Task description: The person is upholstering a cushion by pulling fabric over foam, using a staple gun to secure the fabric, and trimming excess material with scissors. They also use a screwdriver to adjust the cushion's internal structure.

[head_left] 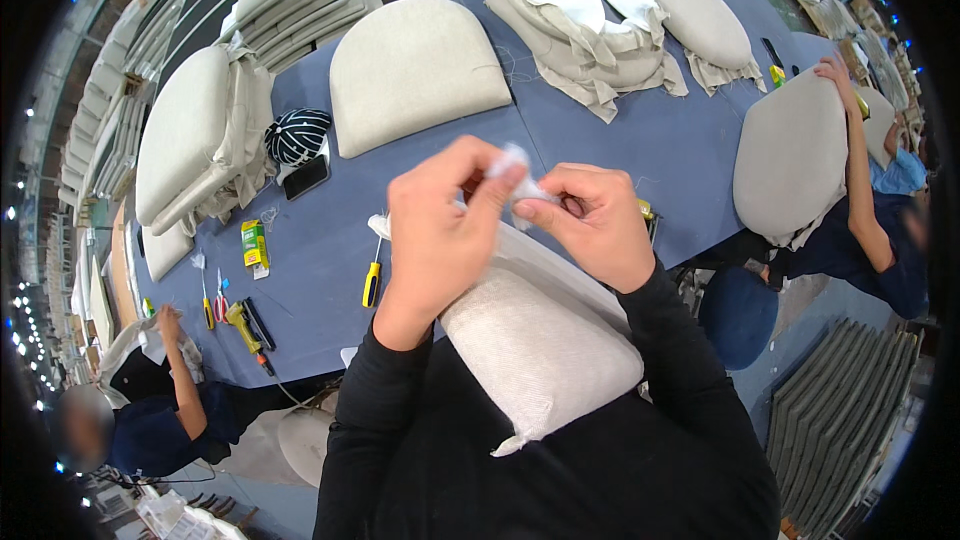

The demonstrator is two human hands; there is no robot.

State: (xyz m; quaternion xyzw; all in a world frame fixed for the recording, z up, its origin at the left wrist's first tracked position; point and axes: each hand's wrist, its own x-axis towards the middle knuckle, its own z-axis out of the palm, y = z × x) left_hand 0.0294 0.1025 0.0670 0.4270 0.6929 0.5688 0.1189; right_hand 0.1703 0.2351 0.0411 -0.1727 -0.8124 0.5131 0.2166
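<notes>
Above my lap, both hands pinch a small crumpled white wad [513, 162], perhaps fabric or padding; its exact kind is unclear. My left hand [440, 220] is closed on its left part, thumb against the curled fingers. The fingers and thumb of my right hand [602, 225] press together on its right end. Below them a beige fabric-covered cushion [535, 350] leans on my lap against the table edge, a twisted fabric corner pointing down toward me. Left of my left hand lies a screwdriver with a yellow and black handle [372, 283].
The blue-grey table [310, 315] holds a rounded beige panel [415, 70], stacked covers [580, 40], a phone [306, 177], a patterned cap [297, 136], a yellow-green box [254, 245] and a staple gun [245, 330]. Co-workers handle a cushion [790, 155] at right and fabric [130, 345] at left.
</notes>
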